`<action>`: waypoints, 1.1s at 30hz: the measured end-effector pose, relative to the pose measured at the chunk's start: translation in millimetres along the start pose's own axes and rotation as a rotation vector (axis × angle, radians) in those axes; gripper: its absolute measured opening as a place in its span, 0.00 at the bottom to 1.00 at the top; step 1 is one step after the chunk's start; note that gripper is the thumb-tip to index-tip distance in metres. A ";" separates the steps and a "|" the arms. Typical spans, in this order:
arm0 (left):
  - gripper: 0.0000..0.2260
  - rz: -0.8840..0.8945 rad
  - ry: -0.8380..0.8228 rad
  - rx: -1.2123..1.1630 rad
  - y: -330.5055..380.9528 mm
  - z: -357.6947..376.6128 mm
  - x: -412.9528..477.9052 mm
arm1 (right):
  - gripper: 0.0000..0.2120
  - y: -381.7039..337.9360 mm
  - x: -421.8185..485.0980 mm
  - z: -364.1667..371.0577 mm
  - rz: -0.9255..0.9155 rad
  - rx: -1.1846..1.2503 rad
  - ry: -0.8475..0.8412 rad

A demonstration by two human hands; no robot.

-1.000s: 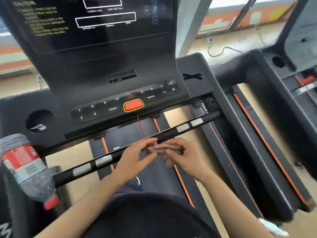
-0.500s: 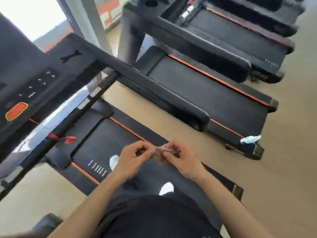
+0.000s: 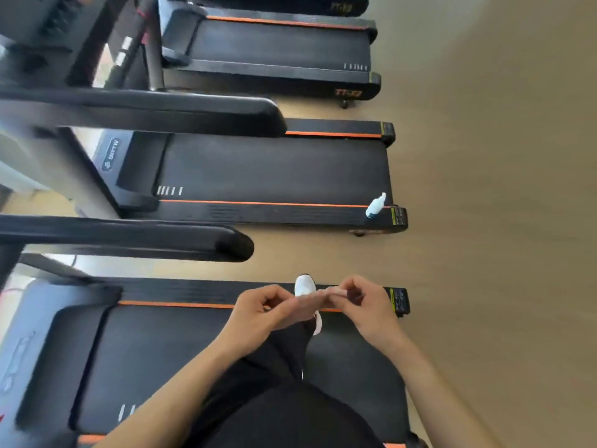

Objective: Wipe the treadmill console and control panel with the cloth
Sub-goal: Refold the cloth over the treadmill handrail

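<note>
We look down from head height at our two bare hands, held together in front of us above a treadmill belt (image 3: 200, 360). Between them we hold the cloth (image 3: 326, 291), a small, pale pinkish strip folded or bunched thin; its exact folds are too blurred to make out. The left hand (image 3: 261, 313) pinches one end with fingertips closed on it, and the right hand (image 3: 361, 302) pinches the other end the same way, so both grips are clamped on the cloth. The cloth's long axis runs left to right between the hands, roughly level, one end pointing to each hand. We judge it light, soft and limp: it will sag wherever it is not held, will not slip easily from dry fingers, and cannot break. For wiping, we judge it better bunched into one palm with the fingers spread flat behind it than pinched at its ends. A white shoe (image 3: 305, 284) shows just beyond the hands. On the next treadmill's side rail, well apart from us, a small white spray bottle (image 3: 375, 205) lies tilted. The console is barely in view, only a dark blur at the top left, so wiping is not under way.
</note>
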State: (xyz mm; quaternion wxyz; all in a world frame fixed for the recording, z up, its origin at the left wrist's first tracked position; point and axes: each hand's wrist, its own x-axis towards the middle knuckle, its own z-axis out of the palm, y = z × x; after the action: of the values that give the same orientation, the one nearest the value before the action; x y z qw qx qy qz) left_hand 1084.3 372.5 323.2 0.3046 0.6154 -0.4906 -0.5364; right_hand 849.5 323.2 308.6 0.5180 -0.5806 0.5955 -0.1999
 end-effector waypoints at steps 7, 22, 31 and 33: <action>0.08 0.011 -0.071 -0.073 14.2 30.8 135.5 | 0.09 -8.9 84.8 -73.8 0.042 0.014 0.080; 0.06 0.090 0.138 0.015 105.8 -5.2 367.0 | 0.09 -105.3 328.7 -182.8 -0.028 -0.041 0.071; 0.10 -0.038 0.207 0.174 146.2 -33.3 512.5 | 0.09 -161.2 535.2 -230.9 -0.183 -0.121 -0.177; 0.10 -0.135 0.307 0.085 158.5 -44.3 549.1 | 0.10 -187.2 597.4 -249.9 -0.221 -0.179 -0.322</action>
State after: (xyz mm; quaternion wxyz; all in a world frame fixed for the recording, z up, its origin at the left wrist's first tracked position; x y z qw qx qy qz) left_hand 1051.7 -198.1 278.2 0.3130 0.7341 -0.4179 -0.4341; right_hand 854.0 -350.5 331.8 0.5280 -0.7103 0.4531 -0.1065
